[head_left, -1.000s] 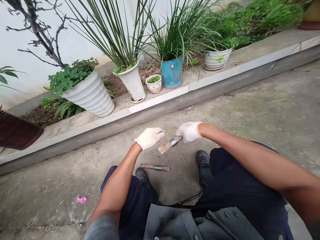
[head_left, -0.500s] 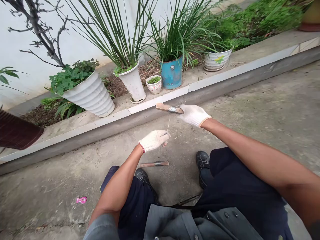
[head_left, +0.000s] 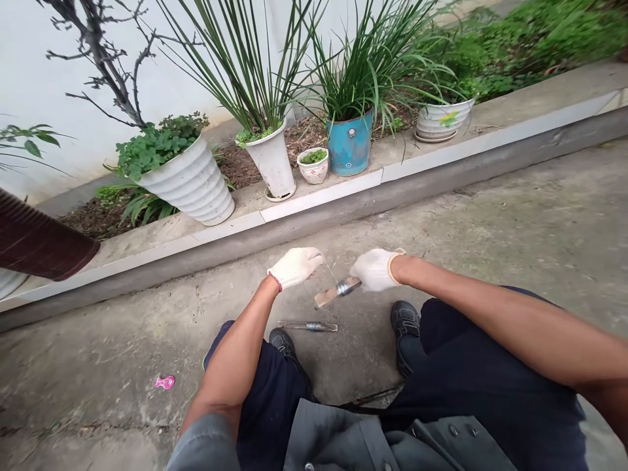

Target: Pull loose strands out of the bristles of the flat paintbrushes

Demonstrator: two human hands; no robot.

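Note:
My right hand (head_left: 377,269), in a white knitted glove, is closed around one end of a flat wooden stick (head_left: 324,299). Silvery wire (head_left: 343,288) is wound about the stick's middle. The stick slants down to the left, off the ground. To its left, my left hand (head_left: 295,267), also gloved, has its fingers pinched on a thin strand of wire (head_left: 330,270), which runs down to the winding. Below the hands a second wooden stick (head_left: 293,324), likewise wound with wire, lies on the concrete near my left shoe.
A low tiled ledge (head_left: 321,204) crosses in front, bearing a ribbed white pot (head_left: 196,186), a tall white pot (head_left: 273,163), a small patterned pot (head_left: 314,171) and a blue bucket (head_left: 350,144). A pink object (head_left: 165,382) lies on the concrete at left.
My right hand has come down toward me with the stick, whose free end now tilts downward. My left hand has risen slightly, so the hands are nearly level.

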